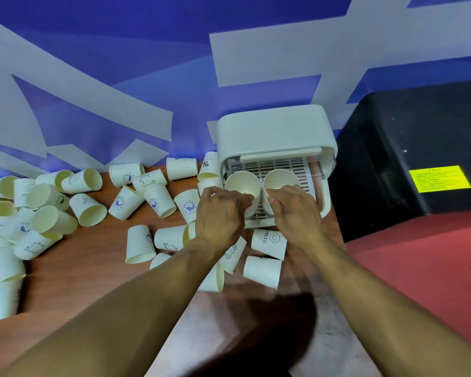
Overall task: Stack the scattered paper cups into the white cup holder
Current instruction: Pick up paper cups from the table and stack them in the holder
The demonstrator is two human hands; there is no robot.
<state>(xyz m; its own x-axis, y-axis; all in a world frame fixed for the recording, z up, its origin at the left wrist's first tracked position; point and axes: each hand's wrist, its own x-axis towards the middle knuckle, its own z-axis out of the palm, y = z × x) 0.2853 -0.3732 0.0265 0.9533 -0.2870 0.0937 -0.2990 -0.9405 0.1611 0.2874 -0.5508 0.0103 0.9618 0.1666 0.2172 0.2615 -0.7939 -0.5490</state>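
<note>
Paper cups: two in the white cup holder point(272, 131), side by side on its slatted tray, mouths toward camera. Left hand point(220, 213) gripping the left cup point(242, 183) at the rim, right hand point(294, 210) gripping the right cup point(280, 180) the same way. Holder at back right of the wooden surface point(74, 270), lid up. Loose cups point(90, 209) scattered all over the left side, mostly tipped over; a HELLO cup point(268, 243) just in front of the holder. Black box point(419, 148) to the holder's right.
</note>
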